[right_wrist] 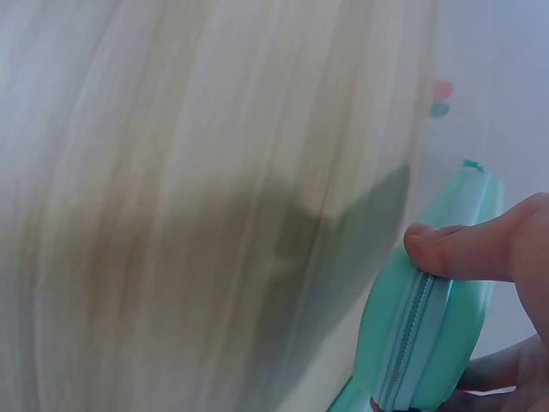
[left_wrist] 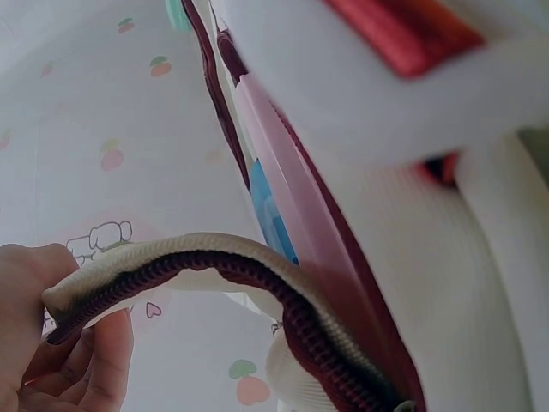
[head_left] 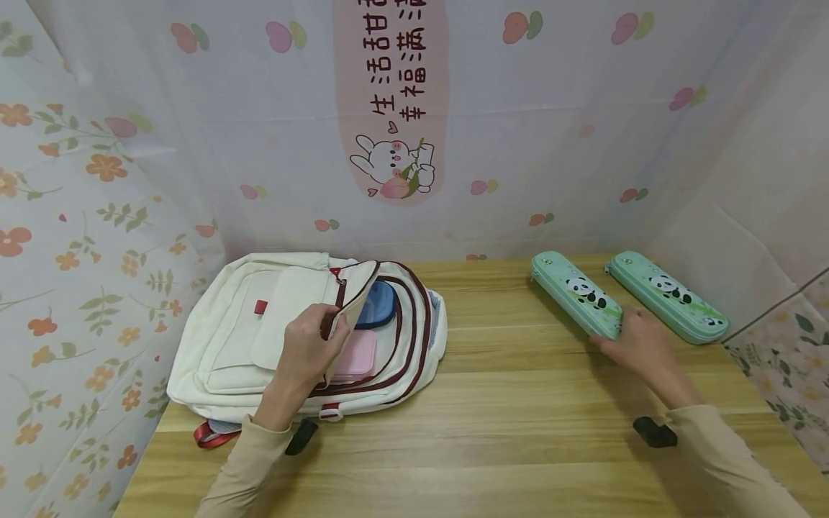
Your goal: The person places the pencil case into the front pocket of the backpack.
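Observation:
A cream backpack (head_left: 223,338) with dark red zips lies on the table at the left. My left hand (head_left: 311,342) pinches the zipped edge of its opened front panel (left_wrist: 193,249) and holds it up. Inside the opening show a blue case (head_left: 378,306) and a pink flat item (head_left: 356,356). At the right, my right hand (head_left: 641,349) grips the near end of a mint-green panda pencil case (head_left: 570,288). In the right wrist view, the thumb presses beside the zip of this pencil case (right_wrist: 395,343), which is raised above the table.
A second mint panda pencil case (head_left: 670,295) lies just right of the held one, near the side curtain. The wooden table (head_left: 492,432) stretches between backpack and pencil cases. A printed curtain (head_left: 518,144) hangs along the back edge. A red strap loop (head_left: 210,435) sticks out below the backpack.

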`<state>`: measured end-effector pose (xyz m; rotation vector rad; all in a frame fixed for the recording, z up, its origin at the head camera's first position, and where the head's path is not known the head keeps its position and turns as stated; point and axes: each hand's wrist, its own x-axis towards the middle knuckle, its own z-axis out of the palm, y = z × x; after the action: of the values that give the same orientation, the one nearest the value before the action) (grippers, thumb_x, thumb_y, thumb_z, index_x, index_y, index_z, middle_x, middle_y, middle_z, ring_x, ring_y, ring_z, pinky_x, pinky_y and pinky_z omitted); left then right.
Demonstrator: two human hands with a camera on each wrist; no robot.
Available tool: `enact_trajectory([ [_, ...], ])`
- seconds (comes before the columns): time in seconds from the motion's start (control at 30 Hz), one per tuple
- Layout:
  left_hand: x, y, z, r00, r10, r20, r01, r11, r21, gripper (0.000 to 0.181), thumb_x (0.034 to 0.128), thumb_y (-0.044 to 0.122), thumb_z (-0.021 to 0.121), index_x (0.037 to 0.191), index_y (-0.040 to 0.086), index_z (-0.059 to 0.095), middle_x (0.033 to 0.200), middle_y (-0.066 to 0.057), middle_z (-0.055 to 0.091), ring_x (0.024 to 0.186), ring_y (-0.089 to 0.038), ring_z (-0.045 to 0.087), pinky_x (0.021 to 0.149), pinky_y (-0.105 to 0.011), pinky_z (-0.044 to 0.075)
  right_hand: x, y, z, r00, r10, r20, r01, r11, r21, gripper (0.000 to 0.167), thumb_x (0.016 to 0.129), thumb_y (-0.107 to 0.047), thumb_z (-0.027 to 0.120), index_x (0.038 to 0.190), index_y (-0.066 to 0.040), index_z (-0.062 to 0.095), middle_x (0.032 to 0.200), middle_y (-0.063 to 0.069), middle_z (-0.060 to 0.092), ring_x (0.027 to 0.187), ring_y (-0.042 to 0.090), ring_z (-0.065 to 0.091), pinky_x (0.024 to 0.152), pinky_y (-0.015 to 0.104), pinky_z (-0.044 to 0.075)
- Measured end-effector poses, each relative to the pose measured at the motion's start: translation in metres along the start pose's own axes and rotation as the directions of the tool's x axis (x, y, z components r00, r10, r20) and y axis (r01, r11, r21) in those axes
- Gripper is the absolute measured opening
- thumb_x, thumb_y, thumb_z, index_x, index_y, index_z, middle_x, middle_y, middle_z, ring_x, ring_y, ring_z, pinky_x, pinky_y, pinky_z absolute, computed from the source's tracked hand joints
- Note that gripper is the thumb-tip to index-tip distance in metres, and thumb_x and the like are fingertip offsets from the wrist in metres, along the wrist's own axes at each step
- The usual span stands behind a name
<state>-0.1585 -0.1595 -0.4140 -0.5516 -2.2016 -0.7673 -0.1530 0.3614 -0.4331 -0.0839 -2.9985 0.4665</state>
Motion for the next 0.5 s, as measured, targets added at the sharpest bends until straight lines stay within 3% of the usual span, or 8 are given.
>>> enact_trajectory([
  [0.23,0.000,0.000,-0.001,1.000,0.002,-0.005,-0.002,1.000,0.001,0.009,0.0802,-0.002,0.071,0.086,-0.006,0.067,0.069,-0.013,0.060,0.060,-0.019,0.053,0.053,-0.027,0.043,0.001,-0.024,-0.002,0.998,-0.018,0.056,0.017,1.000,0.024,0.093,0.081,-0.031,0.080,0.136,0.029,0.035,0.128,0.052,0.042,0.110,0.063,0.048,0.089,0.070,0.044],
  [0.5,0.000,0.000,-0.002,1.000,0.002,-0.003,-0.002,1.000,0.007,0.010,0.0806,-0.002,0.072,0.087,-0.007,0.067,0.070,-0.014,0.061,0.060,-0.019,0.053,0.052,-0.030,0.045,0.000,-0.045,0.001,0.996,-0.082,0.025,0.081,0.996,0.036,0.089,0.078,-0.029,0.083,0.135,0.024,0.040,0.124,0.049,0.047,0.104,0.061,0.053,0.083,0.067,0.046],
])
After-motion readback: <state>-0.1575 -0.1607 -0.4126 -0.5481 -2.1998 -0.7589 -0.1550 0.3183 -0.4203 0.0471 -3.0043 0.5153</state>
